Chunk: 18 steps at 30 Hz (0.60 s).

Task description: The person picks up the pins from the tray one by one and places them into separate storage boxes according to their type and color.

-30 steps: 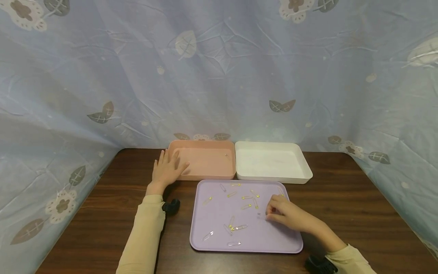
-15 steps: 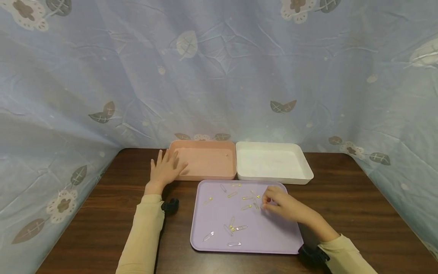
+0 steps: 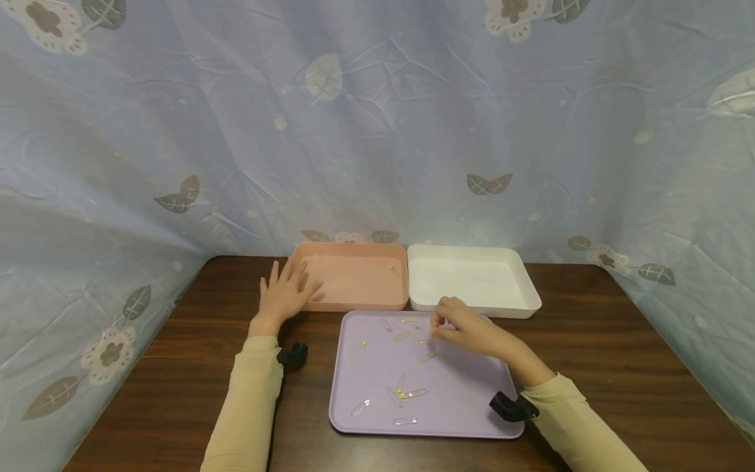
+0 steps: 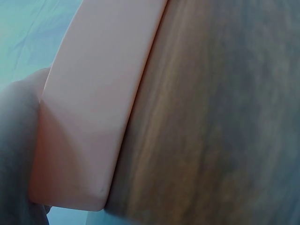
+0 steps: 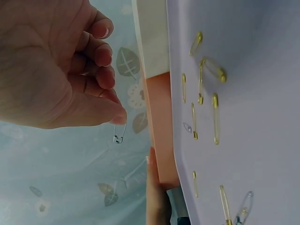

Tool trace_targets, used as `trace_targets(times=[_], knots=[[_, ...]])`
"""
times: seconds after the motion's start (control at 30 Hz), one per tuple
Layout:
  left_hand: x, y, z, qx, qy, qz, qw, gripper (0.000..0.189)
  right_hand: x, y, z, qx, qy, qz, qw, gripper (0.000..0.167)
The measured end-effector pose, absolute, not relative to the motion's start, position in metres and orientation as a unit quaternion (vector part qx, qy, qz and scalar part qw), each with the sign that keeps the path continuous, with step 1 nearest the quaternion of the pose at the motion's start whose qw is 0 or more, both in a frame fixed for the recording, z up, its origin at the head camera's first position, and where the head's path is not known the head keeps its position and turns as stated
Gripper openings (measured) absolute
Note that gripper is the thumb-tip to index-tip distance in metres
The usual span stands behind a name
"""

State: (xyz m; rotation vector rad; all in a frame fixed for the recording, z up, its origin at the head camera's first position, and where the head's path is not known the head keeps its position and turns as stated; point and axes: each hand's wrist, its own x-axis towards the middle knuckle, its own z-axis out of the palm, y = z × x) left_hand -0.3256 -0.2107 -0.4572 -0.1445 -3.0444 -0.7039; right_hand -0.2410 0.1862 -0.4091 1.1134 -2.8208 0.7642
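Observation:
My right hand [image 3: 472, 328] is over the upper right part of the lavender tray [image 3: 466, 406], pinching a silver safety pin [image 5: 119, 136] between thumb and index finger. The pin's clasp end hangs below the fingertips in the right wrist view. Gold safety pins [image 5: 215, 119] and silver ones [image 3: 405, 421] lie scattered on the lavender tray, some overlapping; my right hand hides part of that group in the head view. My left hand [image 3: 282, 298] rests with fingers spread at the left rim of the pink tray [image 3: 354, 282].
A white tray [image 3: 472, 275] stands right of the pink one, both behind the lavender tray. One tiny shiny piece [image 3: 392, 267] lies in the pink tray. All sit on a dark wooden table [image 3: 601, 341], with a patterned curtain [image 3: 377, 131] behind.
My right hand has moved up and to the left over the lavender tray, carrying the silver safety pin away from the tray's right side. My left hand stays about where it was.

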Motion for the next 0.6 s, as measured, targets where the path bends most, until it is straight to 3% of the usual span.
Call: trace_targets(times=[0.6], knots=[[-0.327,-0.209,-0.461,-0.042,-0.972,-0.23,0.014,0.081,-0.287,0.142,-0.399,0.382,-0.892,0.241,-0.013,0.014]])
